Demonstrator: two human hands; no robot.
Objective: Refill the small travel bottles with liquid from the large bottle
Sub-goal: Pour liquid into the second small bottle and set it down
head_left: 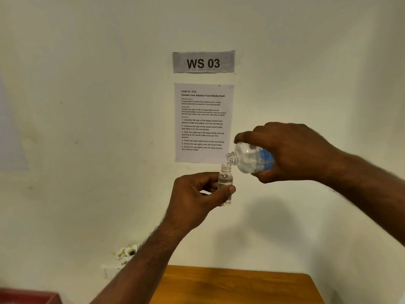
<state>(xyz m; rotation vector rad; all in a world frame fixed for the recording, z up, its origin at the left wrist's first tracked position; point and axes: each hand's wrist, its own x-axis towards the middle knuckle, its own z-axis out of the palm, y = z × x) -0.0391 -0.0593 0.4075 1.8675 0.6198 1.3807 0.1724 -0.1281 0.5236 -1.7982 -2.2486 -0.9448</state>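
Pour step, in progress by my reading.

Nearest, low in the frame: wooden bench (236, 286), bare where it shows. Both bottles are held up in the air above it, in front of the wall.

Left hand (197, 200): thumb and fingers pinched around the small bottle (225, 183). Long axis upright, open neck at 12 o'clock. Clear liquid shows inside; level hard to read.

Right hand (293, 152): wrapped around the body of the large bottle (252, 157), which sits at about 1 o'clock from the small one. Long axis near level, uncapped mouth pointing toward 9 o'clock and slightly down, its lip just over the small neck, touching or nearly so; cannot tell which.

Key relation: mouth over neck. The left hand sets the target; the right hand controls tilt.

Risk: narrow neck, so a small sideways drift would probably spill.

Behind: printed sheet (203, 122) on the wall.
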